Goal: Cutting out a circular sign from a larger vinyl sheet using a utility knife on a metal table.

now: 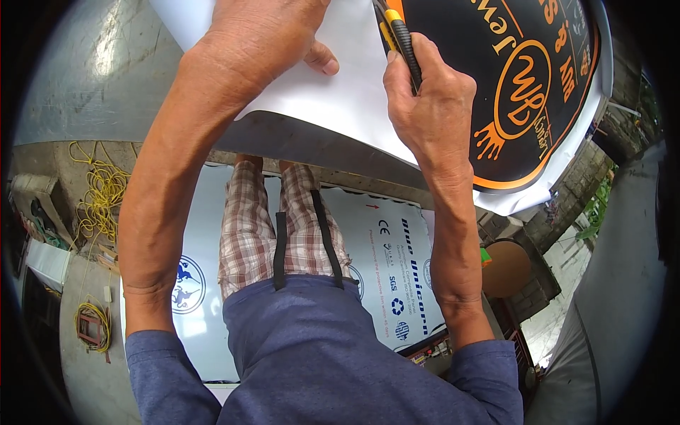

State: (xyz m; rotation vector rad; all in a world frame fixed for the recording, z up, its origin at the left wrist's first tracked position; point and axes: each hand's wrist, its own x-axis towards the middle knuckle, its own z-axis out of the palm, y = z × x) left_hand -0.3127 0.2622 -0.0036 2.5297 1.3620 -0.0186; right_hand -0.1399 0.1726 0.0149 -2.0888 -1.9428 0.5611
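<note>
In my right hand is a black and yellow utility knife, my fingers closed around its ridged grip. Its front end runs up past the top edge of the view, so the blade is hidden. The knife lies over the border between a white sheet and a black round-edged printed sticker with orange lettering and a crown emblem. Flat on the white sheet rests my left hand, its thumb stretched out to the side. The other fingers of that hand are mostly cut off by the upper edge.
A metal-topped table carries the sheet. Below, a pale blue panel with printed marks lies behind my legs. Tangled yellow cord and a smaller cord reel sit on the floor at left. A brown round stool stands at right.
</note>
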